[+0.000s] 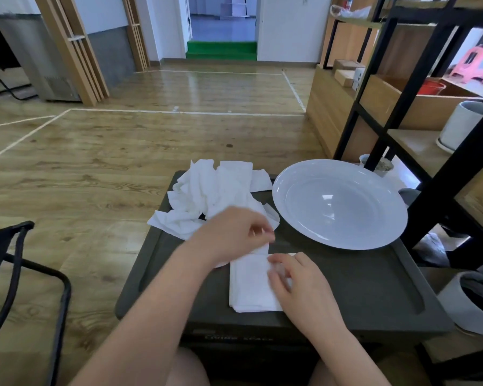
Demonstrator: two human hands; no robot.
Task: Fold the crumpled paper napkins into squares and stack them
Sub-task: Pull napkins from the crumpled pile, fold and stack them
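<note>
A white napkin (248, 282), partly folded into a rectangle, lies flat on the dark box lid (360, 288) in front of me. My left hand (234, 235) pinches the napkin's far edge, lifting it slightly. My right hand (293, 277) rests on the napkin's right side with its fingers spread over the paper. A heap of crumpled white napkins (207, 196) lies at the far left of the lid, just beyond my left hand.
A large white bowl-like plate (338, 201) stands on the lid's far right. Black metal shelving (402, 112) rises close on the right, with grey pots (474, 299) below it. A black chair frame (20, 263) stands at the left. Wooden floor lies beyond.
</note>
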